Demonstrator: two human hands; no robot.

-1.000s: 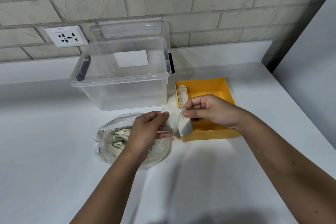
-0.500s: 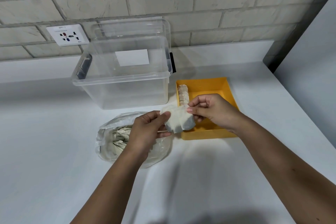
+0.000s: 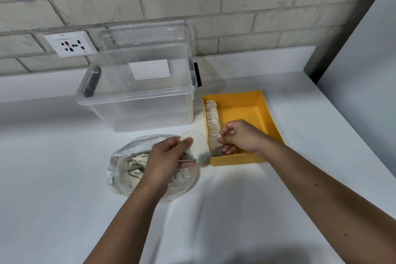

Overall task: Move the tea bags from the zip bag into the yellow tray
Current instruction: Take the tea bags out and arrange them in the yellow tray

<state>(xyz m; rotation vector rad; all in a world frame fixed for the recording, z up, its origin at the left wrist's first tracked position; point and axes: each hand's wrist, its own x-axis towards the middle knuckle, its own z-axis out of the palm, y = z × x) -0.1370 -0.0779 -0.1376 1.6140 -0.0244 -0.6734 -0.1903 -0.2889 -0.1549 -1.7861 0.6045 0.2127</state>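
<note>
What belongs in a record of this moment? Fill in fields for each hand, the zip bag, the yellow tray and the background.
left hand: grips a stack of tea bags between zip bag and yellow tray
right hand: fingers appear to pinch a single tea bag at the row's near end
zip bag: lies on the white counter, many tea bags inside
yellow tray: one row of tea bags along its left wall
background: clear storage box, wall socket

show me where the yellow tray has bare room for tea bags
The yellow tray floor is bare from the row of tea bags across to its right wall, at the far end. The right hand, pinching a tea bag, fills the near end; the left hand with its stack crowds the gap toward the zip bag.
</note>
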